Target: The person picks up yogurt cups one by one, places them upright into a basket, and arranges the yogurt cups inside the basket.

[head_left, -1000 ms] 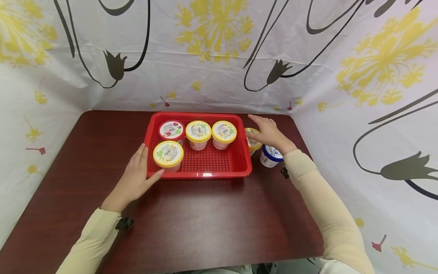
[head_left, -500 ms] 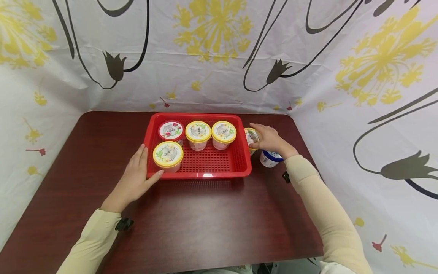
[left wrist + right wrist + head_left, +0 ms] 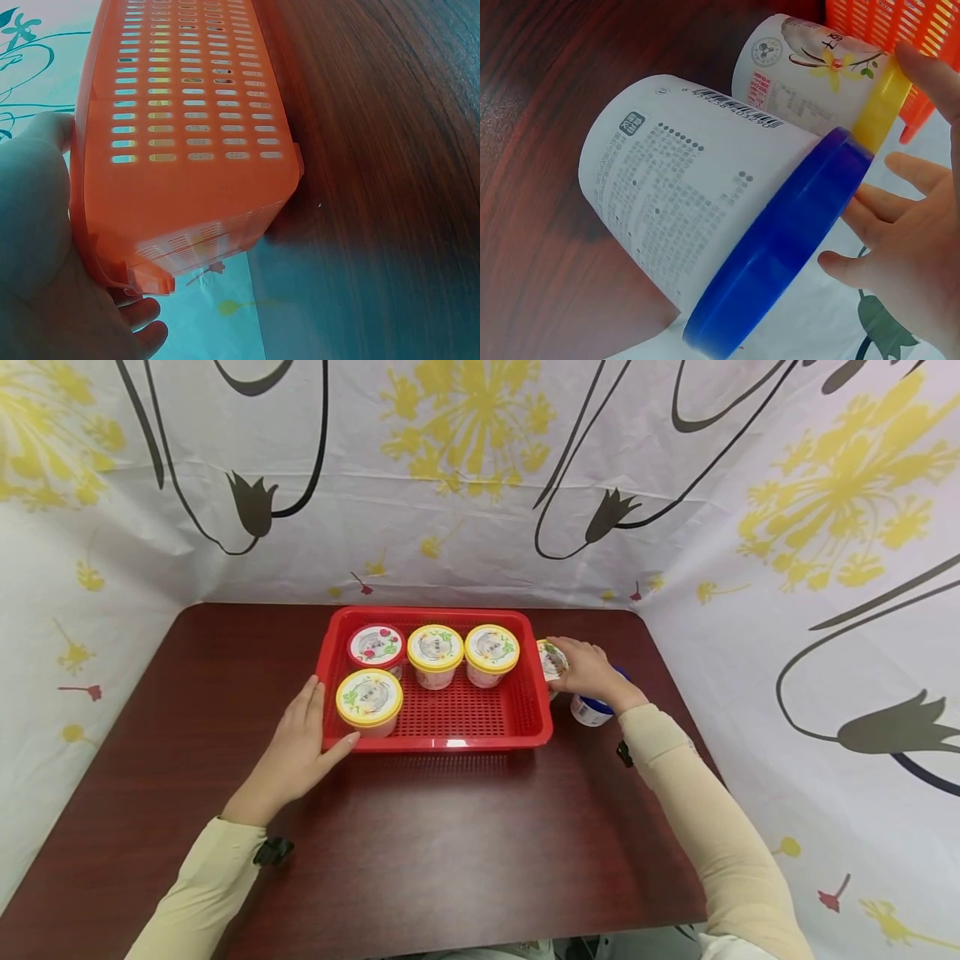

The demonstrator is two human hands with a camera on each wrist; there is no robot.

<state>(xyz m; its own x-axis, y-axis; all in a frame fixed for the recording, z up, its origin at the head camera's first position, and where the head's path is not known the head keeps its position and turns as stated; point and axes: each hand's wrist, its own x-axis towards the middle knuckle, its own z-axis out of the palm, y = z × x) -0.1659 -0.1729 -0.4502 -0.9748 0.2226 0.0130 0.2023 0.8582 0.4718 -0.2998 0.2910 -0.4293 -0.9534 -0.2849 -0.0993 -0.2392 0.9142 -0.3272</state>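
Note:
My right hand [image 3: 588, 675] pinches the yellow lid of an ice cream cup [image 3: 552, 662] standing just outside the basket's right end. In the right wrist view, thumb and fingers sit on opposite sides of that cup's lid [image 3: 885, 101]. Beside it, partly under my wrist, stands a blue-lidded cup [image 3: 590, 713]. My left hand [image 3: 288, 756] rests at the front left corner of the red basket [image 3: 427, 744], fingers straight along its side and thumb on the front rim. Inside are a red-lidded cup [image 3: 377, 646] at the back left and several yellow-lidded cups [image 3: 435, 647].
A dark wooden table [image 3: 442, 852] carries everything. Patterned white cloth [image 3: 465, 543] hangs behind and along both sides. The basket's slotted wall [image 3: 172, 187] fills much of the left wrist view.
My right hand has come down from above the outer yellow-lidded cup and closed its fingers on the lid. My left hand and the basket have stayed in place.

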